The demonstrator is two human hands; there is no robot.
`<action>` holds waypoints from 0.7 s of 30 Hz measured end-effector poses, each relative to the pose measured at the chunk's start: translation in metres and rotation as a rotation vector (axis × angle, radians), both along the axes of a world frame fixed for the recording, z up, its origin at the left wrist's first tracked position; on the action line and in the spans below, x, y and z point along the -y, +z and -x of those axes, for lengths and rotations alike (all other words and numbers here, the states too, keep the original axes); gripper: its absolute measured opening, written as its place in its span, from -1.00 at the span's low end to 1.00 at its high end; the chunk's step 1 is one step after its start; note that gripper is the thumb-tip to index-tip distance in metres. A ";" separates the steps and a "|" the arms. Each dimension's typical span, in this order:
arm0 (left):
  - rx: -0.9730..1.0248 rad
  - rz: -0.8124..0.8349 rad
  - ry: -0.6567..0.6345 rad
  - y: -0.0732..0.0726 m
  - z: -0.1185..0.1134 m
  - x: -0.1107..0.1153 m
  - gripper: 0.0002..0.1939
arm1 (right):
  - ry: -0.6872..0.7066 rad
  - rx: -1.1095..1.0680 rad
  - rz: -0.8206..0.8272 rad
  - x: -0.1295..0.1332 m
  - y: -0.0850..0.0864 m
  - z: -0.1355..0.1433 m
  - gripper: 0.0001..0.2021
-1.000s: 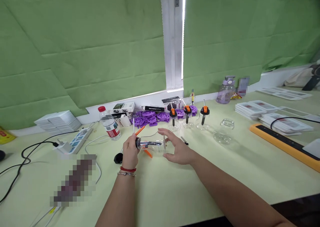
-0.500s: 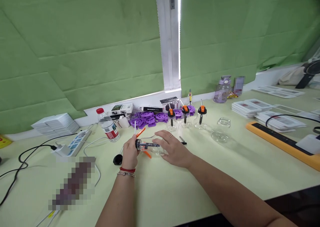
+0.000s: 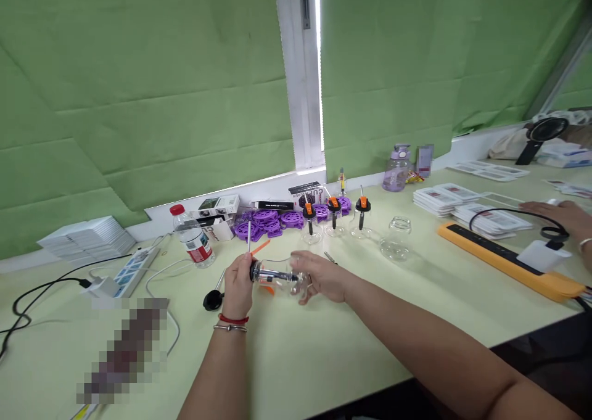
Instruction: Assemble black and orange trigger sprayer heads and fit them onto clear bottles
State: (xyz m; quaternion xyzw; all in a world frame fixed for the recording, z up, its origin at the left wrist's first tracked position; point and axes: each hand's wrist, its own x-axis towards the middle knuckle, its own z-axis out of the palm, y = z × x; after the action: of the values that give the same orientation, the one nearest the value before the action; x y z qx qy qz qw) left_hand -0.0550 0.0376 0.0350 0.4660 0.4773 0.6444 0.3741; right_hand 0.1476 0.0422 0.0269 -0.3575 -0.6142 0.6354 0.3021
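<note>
My left hand (image 3: 237,287) grips the black-capped neck of a clear glass jar (image 3: 274,264) that lies on its side above the table. A dark stick (image 3: 277,275) shows inside the glass. My right hand (image 3: 324,276) is wrapped round the jar's rounded bottom. A thin metal tube (image 3: 249,235) rises beside my left fingers. Behind the jar are orange pieces (image 3: 261,246), partly hidden. Left of my left hand lies a black cap (image 3: 213,300) with a thin metal tube. A small spring (image 3: 328,257) lies behind my right hand.
Several capped jars (image 3: 362,219) with orange clips stand near purple discs (image 3: 268,219). An open jar (image 3: 396,241) stands right. Around are a water bottle (image 3: 193,238), power strips (image 3: 499,259), cables and card stacks (image 3: 432,200). Another person's hand (image 3: 557,215) is at far right.
My right hand has shifted its hold at the jar's bottom, its fingers now wrapped under the glass. The view has turned right, and another person's hand has appeared at far right.
</note>
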 end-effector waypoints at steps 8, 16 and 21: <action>0.090 0.200 0.056 -0.010 -0.004 -0.008 -0.61 | -0.133 0.436 -1.324 0.006 -0.007 -0.004 -0.49; 0.121 0.210 0.328 -0.003 0.012 -0.011 -0.66 | -0.542 0.508 -1.275 0.010 -0.027 -0.066 -0.56; 0.134 0.169 0.315 0.001 0.003 -0.008 -0.69 | -0.900 0.583 -0.476 0.029 -0.053 -0.129 -0.32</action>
State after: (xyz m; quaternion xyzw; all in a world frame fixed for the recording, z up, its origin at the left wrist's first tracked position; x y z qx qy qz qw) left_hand -0.0585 0.0453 0.0365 0.3083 0.5708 0.6821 0.3374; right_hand 0.2768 0.0133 -0.0264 -0.6655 -0.5855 0.1647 0.4326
